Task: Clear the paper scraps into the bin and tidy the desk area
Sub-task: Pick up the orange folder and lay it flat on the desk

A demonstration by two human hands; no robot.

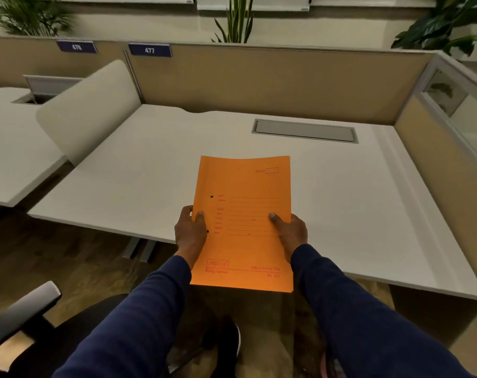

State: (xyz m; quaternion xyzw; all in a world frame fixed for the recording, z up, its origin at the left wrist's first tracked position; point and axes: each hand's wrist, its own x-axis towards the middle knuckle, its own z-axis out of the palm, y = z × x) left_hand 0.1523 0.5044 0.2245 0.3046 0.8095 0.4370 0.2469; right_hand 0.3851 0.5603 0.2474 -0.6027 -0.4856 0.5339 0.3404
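**Orange folder held in both hands over bench edge**

Head view: orange folder point(243, 222) held up in front of the person, front cover facing the camera, red printed form lines and two punch holes on its left side. Left hand point(190, 230) pinches the folder's left edge, thumb on top of the cover, fingers hidden behind it. Right hand point(290, 231) pinches the right edge the same way, thumb on the cover. Both sleeves dark blue. Folder's far half sits over the near edge of the white bench point(341, 214), near half over the floor; can't tell if it touches the bench. Grey cable hatch point(304, 130) is set into the bench top further back, closed. Tan partition point(273, 77) behind carries a blue "477" tag point(149, 50). Chair armrest point(21, 309) low left.
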